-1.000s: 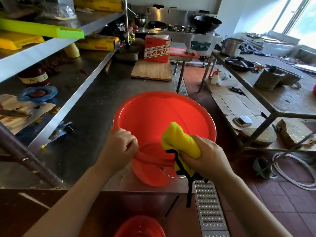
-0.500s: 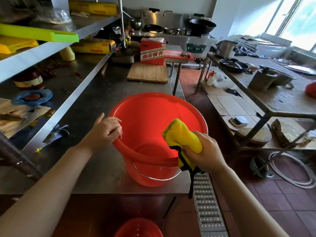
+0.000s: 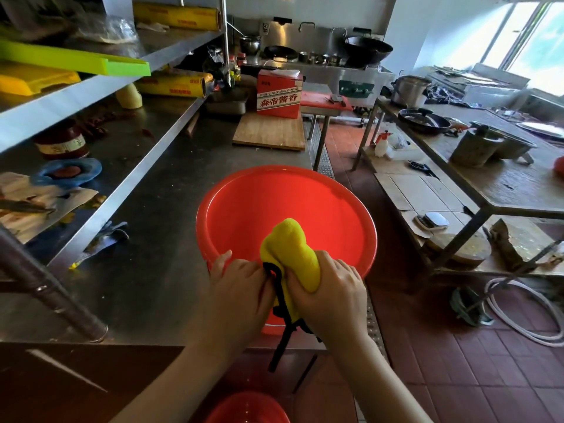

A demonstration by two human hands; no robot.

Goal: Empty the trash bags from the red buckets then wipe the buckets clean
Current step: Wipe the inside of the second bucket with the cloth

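we read the clearest writing on the red-and-white carton (image 3: 279, 94) at 12 o'clock on the steel counter (image 3: 158, 209): four large chinese characters, "森帝酱香", in red on a white band, with a smaller line above that is too fine to make out. the carton stands on the far end of a wooden board (image 3: 268, 132). at 10 o'clock a dark jar (image 3: 62, 143) carries a pale label we cannot read, and the yellow film rolls (image 3: 174, 85) at 11 o'clock show red lettering, also too small.

the red bucket (image 3: 287, 209) sits at the near edge of the counter, dead centre, mouth up. our right hand (image 3: 332, 296) is wrapped around a bunched yellow cloth (image 3: 290, 254) just above the bucket's near rim. our left hand (image 3: 241, 288) is curled at the cloth's black-trimmed edge, pinching it, thumb by the rim. a black strap (image 3: 279, 346) hangs from the cloth in front of the bucket wall. both hands hide the near rim.

at 6 o'clock the top of a second red bucket (image 3: 247, 407) shows below the counter. at 2 o'clock a worn table (image 3: 503, 184) holds a frying pan (image 3: 424, 120) and a metal pot (image 3: 410, 91); white hose (image 3: 525, 315) coils on the tiles at 4 o'clock.
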